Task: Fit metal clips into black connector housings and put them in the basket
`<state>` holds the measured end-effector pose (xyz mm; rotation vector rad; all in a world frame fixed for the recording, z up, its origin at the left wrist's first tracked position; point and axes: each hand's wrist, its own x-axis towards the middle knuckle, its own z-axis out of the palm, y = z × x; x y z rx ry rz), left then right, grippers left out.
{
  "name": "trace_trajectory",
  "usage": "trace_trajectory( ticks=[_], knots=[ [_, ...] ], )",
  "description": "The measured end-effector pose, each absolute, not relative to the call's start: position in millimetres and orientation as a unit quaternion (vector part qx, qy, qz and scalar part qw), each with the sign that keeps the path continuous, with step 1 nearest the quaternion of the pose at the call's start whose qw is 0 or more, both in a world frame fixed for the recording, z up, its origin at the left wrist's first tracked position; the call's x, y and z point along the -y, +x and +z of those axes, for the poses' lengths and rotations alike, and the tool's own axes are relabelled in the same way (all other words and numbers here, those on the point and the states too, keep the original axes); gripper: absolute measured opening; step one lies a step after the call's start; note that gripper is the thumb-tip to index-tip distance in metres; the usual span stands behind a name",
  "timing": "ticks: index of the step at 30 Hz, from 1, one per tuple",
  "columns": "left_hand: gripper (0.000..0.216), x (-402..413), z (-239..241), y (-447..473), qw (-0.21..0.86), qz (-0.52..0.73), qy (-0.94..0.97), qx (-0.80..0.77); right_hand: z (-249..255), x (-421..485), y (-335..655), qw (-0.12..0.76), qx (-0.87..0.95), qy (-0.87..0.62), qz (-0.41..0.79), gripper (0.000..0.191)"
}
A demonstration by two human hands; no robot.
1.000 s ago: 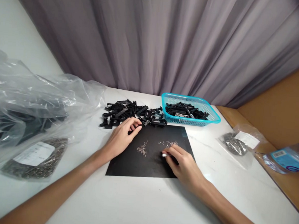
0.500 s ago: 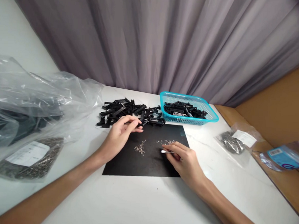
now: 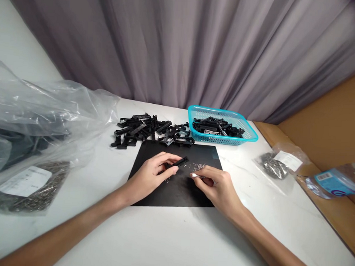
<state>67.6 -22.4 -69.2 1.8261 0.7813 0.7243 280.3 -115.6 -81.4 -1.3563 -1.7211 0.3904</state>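
A slim black part (image 3: 181, 161) is pinched in the fingers of the left hand (image 3: 152, 173), one end jutting past the fingertips towards the other hand. The fingers of the right hand (image 3: 218, 185) are closed around a small white-tipped tool (image 3: 194, 175), near that part but apart from it. Tiny metal pieces (image 3: 198, 166) lie just beyond the right fingers on a black mat (image 3: 173, 199) beneath both hands. Beyond the left fingers sits a black pile (image 3: 135, 131); beyond the right fingers, a blue basket (image 3: 252, 135) stands on the desk (image 3: 158, 244)
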Motion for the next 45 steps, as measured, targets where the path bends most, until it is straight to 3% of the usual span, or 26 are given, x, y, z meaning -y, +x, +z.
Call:
trace_trajectory(
  ticks=[7, 16, 25, 31, 38, 45],
  knots=[
    [0.03, 26.8, -61.8, 67.6, 0.569, 0.273, 0.707, -0.319, -84.5, 114.9, 282.0, 0.439, 0.701, -0.539, 0.157, 0.017],
    [0.061, 32.0, -50.6, 69.8, 0.605, 0.255, 0.678, -0.332, -80.4, 115.9, 282.6, 0.411, 0.71, -0.538, 0.19, 0.013],
    [0.044, 30.3, -54.6, 69.6, 0.614, 0.262, 0.671, -0.323, -75.9, 116.9, 285.3, 0.421, 0.695, -0.531, 0.239, 0.02],
    [0.031, 29.8, -52.0, 71.2, 0.645, 0.276, 0.648, -0.296, -73.9, 116.4, 286.5, 0.439, 0.636, -0.573, 0.274, 0.014],
    [0.038, 29.0, -55.1, 70.6, 0.69, 0.29, 0.62, -0.237, -72.7, 115.2, 286.1, 0.486, 0.569, -0.566, 0.345, 0.02],
    [0.03, 29.4, -57.8, 67.1, 0.62, 0.281, 0.685, -0.259, -67.8, 114.7, 287.1, 0.481, 0.59, -0.554, 0.337, 0.017]
  ],
)
